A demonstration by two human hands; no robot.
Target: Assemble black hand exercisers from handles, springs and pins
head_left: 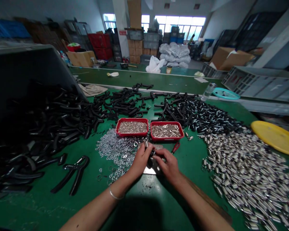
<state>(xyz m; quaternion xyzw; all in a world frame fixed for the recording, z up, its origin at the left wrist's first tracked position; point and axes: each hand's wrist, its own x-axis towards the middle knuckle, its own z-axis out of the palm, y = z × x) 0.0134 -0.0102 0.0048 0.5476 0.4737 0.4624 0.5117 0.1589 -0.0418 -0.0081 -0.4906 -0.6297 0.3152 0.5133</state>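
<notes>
Right, both hands are close together over a small metal plate (149,170) on the green bench (50,211). The left hand (140,159) is curled tight around a black part (150,161), and a spring (146,143) stands up beside its thumb. The right hand (169,163) has its thumb and fingers drawn in at that same part, from the other side; whether they grip it or some small piece, I cannot tell. The part itself sits between the hands, just above the plate, mostly hidden by fingers. A bangle (114,195) circles the left wrist.

Just beyond the hands, two red trays stand side by side: the left tray (132,135) full of tiny metal bits, the right tray (167,139) of small pins. Washers (115,148) are strewn beside and below the left one, and a red-handled tool (175,147) lies near the right one. Over to the left, black handles (69,120) spill from a tipped bin (42,48), and one joined grip (77,178) lies nearer, legs spread. On the right, springs (250,170) make a broad heap, with dark-headed bolts (207,117) behind them and a yellow lid (276,138) alongside.
</notes>
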